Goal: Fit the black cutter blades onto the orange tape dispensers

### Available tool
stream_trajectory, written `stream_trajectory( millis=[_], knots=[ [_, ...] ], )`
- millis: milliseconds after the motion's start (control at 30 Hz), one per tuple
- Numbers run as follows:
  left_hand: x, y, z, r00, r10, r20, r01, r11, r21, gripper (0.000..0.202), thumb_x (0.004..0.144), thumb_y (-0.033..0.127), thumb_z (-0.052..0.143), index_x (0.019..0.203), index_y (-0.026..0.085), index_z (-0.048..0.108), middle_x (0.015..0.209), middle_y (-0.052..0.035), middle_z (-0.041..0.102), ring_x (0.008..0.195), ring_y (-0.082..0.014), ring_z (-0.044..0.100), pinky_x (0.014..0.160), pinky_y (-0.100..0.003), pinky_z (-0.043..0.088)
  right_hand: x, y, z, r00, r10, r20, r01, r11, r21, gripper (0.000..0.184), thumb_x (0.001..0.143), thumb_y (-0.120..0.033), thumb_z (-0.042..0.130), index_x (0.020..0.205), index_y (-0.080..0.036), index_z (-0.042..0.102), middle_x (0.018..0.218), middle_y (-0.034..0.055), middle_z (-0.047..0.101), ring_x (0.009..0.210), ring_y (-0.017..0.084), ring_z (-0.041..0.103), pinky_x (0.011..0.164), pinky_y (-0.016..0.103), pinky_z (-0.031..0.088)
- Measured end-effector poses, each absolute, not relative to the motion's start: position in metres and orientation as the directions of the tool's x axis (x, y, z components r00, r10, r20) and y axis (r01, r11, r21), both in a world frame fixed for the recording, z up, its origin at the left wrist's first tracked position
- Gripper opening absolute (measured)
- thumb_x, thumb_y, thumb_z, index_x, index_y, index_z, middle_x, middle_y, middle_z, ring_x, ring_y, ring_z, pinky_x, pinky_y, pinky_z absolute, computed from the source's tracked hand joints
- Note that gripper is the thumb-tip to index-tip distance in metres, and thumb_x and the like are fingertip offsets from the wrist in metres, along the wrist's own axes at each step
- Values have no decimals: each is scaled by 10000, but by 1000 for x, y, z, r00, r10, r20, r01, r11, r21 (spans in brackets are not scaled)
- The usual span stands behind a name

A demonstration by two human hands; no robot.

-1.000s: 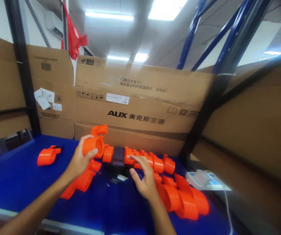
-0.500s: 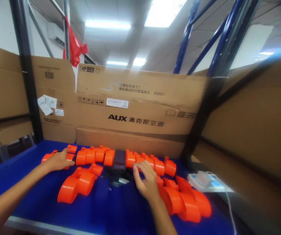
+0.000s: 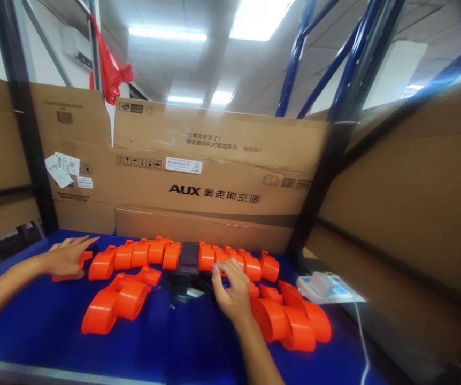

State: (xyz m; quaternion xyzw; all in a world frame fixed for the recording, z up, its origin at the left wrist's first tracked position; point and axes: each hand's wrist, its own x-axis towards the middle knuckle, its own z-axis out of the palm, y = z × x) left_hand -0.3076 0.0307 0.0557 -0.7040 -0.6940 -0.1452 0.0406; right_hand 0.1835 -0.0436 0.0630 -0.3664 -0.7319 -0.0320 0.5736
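Observation:
Several orange ring-shaped plastic parts with small tabs stand in a curved row (image 3: 140, 255) on the blue tabletop (image 3: 38, 321). At the left end of the row, my left hand (image 3: 64, 259) lies over another orange part (image 3: 87, 256), index finger stretched out and thumb apart. That part is mostly covered by the hand. My right hand (image 3: 234, 291) hovers at the right half of the row, thumb and fingers apart, with nothing visible in it. A dark rectangular object (image 3: 189, 259), partly blurred out, stands mid-row.
A cluster of orange parts (image 3: 114, 305) lies front left, another cluster (image 3: 294, 321) front right. A white device (image 3: 327, 289) with a cable sits at the right. Cardboard panels (image 3: 214, 176) and dark rack posts (image 3: 314, 192) enclose the back and sides.
My left hand has moved left onto the leftmost orange part. An orange part near it now stands at the row's left end. My right hand stays by the row; the view has shifted slightly.

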Motion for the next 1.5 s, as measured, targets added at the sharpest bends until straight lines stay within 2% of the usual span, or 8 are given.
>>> stream_trajectory(
  millis=[333,600,767,900,1133,1233,1333,1500],
  knots=[
    [-320,17,41,53,972,228,974,-1,-225,692,708,99,487,1392,205,497,1362,-160,616,1183,-312,570,927,-385,406,183,-42,62,-51,500,864,560,731,-390,198,951,-246,534,786,-220,640,724,50,641,697,213,570,692,362,469],
    [-243,-21,119,187,844,503,944,-13,-330,703,733,246,553,1422,160,444,1187,-202,655,1208,-446,479,968,-557,376,178,-44,60,-71,507,859,537,745,-395,209,950,-241,538,767,-217,637,713,48,636,696,213,570,688,357,463],
    [-130,-60,129,375,698,610,905,-418,-78,785,709,248,668,1467,246,463,1422,-199,527,1215,-480,489,976,-607,377,177,-45,58,-8,597,803,470,711,-523,170,967,-291,540,983,-206,686,796,58,680,748,218,619,714,356,494],
    [-55,-86,99,572,537,620,672,-740,21,855,667,141,700,1466,340,468,1559,-111,423,1267,-459,493,1023,-611,368,177,-42,56,-2,707,707,265,683,-681,465,987,-371,519,1420,-211,469,1034,86,715,878,224,679,770,360,542],
    [-18,-93,71,661,312,683,391,-919,41,780,782,228,728,1490,322,415,1620,-135,306,1337,-421,459,1048,-613,370,173,-38,60,64,816,574,-134,577,-805,534,890,-377,696,1377,-247,520,1253,100,679,1101,246,667,935,372,546],
    [-13,-72,70,395,465,792,249,-884,395,687,868,490,636,1482,265,424,1575,-159,377,1375,-383,422,1094,-562,353,173,-36,61,108,844,525,-214,535,-817,562,854,-348,742,1369,-242,542,1243,101,689,1110,248,667,944,375,547],
    [1,-40,66,-11,805,593,-45,-593,804,462,981,473,435,1366,239,540,1379,-146,581,1214,-294,579,992,-448,462,172,-34,61,136,857,497,-235,516,-824,583,847,-331,753,1380,-237,537,1284,104,668,1123,243,661,939,362,550],
    [6,9,48,-45,933,357,-309,-353,883,385,773,474,739,1017,178,708,838,-54,707,697,-151,627,576,-214,459,171,-31,57,104,871,480,-237,491,-839,633,859,-347,739,1429,-241,483,1178,91,712,1049,231,688,906,360,560]
  ],
)
